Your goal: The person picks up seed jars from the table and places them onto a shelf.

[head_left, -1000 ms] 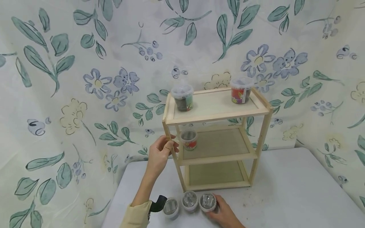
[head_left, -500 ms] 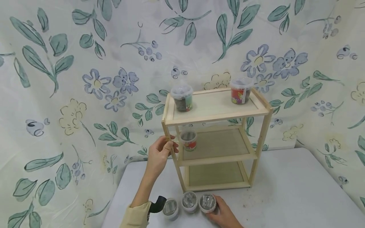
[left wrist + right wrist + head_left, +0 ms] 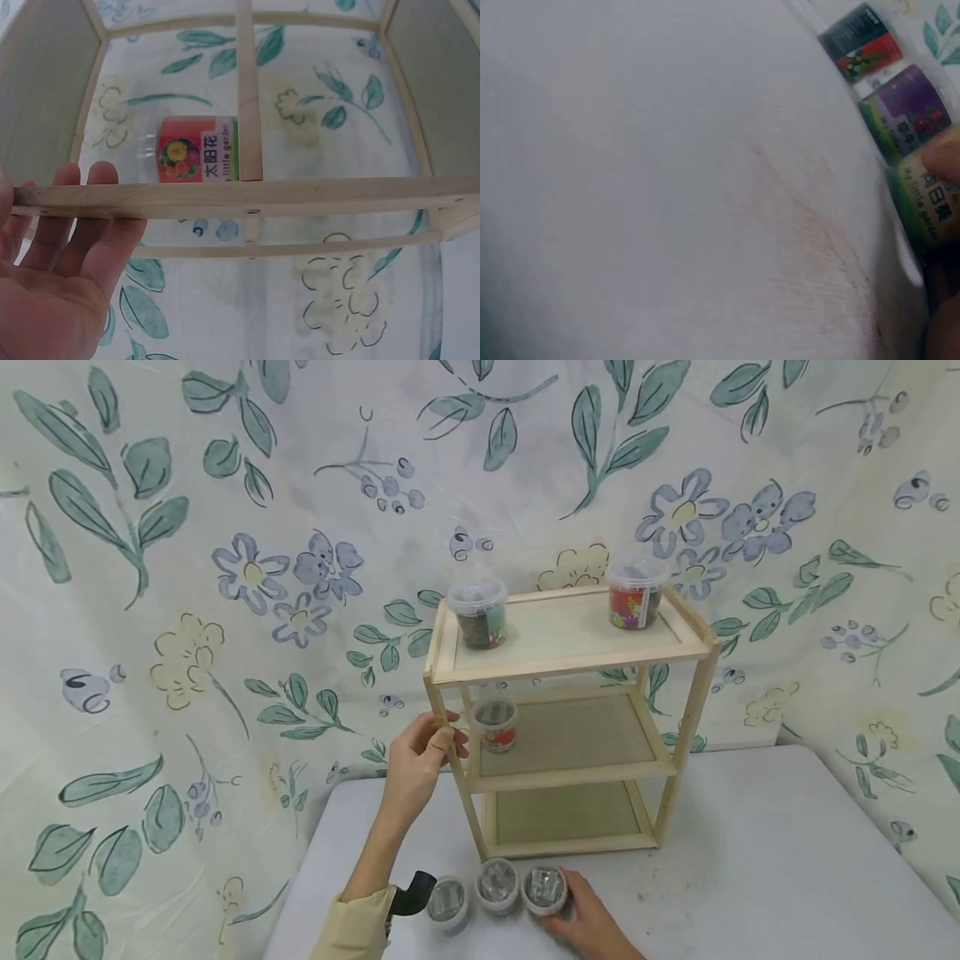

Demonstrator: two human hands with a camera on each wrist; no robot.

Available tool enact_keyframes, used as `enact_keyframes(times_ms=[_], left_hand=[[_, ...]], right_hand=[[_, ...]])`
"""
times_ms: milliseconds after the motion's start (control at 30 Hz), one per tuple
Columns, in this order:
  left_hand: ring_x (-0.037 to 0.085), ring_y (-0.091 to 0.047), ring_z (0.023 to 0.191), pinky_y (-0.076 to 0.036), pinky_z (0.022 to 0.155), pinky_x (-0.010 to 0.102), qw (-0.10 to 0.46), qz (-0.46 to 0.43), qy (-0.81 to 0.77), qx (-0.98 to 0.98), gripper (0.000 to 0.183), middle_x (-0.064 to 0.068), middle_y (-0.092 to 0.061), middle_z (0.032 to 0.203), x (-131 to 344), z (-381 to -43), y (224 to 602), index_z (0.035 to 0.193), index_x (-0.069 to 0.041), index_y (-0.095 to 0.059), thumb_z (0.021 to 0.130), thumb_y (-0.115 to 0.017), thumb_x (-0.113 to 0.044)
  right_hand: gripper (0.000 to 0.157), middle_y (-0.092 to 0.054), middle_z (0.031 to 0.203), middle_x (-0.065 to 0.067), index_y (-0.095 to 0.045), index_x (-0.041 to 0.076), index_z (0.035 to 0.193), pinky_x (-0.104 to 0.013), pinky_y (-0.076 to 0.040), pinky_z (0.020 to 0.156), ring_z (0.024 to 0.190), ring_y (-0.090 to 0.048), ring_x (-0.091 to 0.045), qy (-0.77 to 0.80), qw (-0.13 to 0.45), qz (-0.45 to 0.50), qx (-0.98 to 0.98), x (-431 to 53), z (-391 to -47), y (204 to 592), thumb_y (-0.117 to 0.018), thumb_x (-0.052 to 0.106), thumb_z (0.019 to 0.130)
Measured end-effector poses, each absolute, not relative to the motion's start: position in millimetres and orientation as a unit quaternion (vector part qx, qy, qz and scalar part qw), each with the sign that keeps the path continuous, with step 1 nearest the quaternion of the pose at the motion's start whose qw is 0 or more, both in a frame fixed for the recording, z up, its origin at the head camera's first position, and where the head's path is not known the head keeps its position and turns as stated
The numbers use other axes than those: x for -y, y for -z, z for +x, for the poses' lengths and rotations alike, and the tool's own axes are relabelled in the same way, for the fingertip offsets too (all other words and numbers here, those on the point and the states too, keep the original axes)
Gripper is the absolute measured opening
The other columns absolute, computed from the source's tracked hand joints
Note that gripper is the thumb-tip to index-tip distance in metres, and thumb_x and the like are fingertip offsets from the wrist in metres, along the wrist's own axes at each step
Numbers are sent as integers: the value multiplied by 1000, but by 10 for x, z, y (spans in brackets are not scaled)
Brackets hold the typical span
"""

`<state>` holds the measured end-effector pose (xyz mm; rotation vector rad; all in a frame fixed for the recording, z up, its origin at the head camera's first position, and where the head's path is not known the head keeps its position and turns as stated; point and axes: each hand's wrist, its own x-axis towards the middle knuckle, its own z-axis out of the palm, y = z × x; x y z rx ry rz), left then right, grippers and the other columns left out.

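Observation:
My left hand (image 3: 415, 762) grips the front left post of a three-tier wooden shelf (image 3: 577, 768). In the left wrist view, fingertips (image 3: 103, 172) wrap over that wooden post (image 3: 315, 196). On the middle tier, close to those fingers, stands a red-labelled plastic planting cup (image 3: 497, 725). My right hand (image 3: 591, 920) holds the right-hand planting cup (image 3: 545, 891) of three on the table in front of the shelf. Its yellow-green "My little garden" label (image 3: 921, 201) shows under the thumb (image 3: 943, 159) in the right wrist view. Grey contents show through the cup tops.
Left of the held cup stand a middle cup (image 3: 497, 887) and a left cup (image 3: 447, 903). The top tier carries one cup on the left (image 3: 480, 614) and another on the right (image 3: 635, 595). A floral curtain (image 3: 225, 485) hangs behind the white table (image 3: 787, 860).
The head view has tilted slightly. Both hands keep their holds, and the shelf and cups stay in place.

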<state>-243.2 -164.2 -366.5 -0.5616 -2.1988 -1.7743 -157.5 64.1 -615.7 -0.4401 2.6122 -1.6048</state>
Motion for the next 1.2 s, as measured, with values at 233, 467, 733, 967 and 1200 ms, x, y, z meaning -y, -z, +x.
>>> enact_keyframes(times_ms=[233,467,733,967,1200], left_hand=[[20,-68,79,-58,83,33,125,-193,614,755,20,26,-66,95,1640,-2428,3661,116,-1,-61,103,-55,-16],[23,-68,80,-58,82,31,121,-188,612,759,19,29,-65,97,1644,-2419,3671,116,-2,-61,103,-55,-15],[22,-68,80,-58,83,31,120,-191,617,754,20,27,-65,96,1643,-2432,3663,117,-3,-61,102,-55,-16],[20,-68,78,-58,81,30,124,-192,619,751,17,27,-65,96,1642,-2444,3659,115,-2,-61,102,-54,-11],[20,-68,78,-58,82,31,123,-191,620,751,19,31,-64,96,1632,-2448,3666,115,0,-61,102,-55,-14]], right_hand=[[72,-55,131,-17,-47,-5,136,-60,-39,103,124,-51,-43,526,36,-144,-837,-666,-1560,6107,-80,30,83],[72,-56,131,-16,-48,-3,137,-59,-40,104,124,-51,-43,529,46,-144,-835,-687,-1552,6109,-79,33,83],[69,-59,125,-8,-52,0,133,-52,-45,102,119,-55,-33,509,25,-151,-847,-766,-1555,6126,-82,33,81],[70,-60,128,-14,-52,-2,134,-60,-42,102,122,-54,-40,537,73,-128,-831,-887,-1554,6077,-83,31,79],[69,-61,127,-16,-53,-4,132,-56,-45,100,120,-56,-40,530,73,-106,-838,-1110,-1541,6006,-83,30,79]])
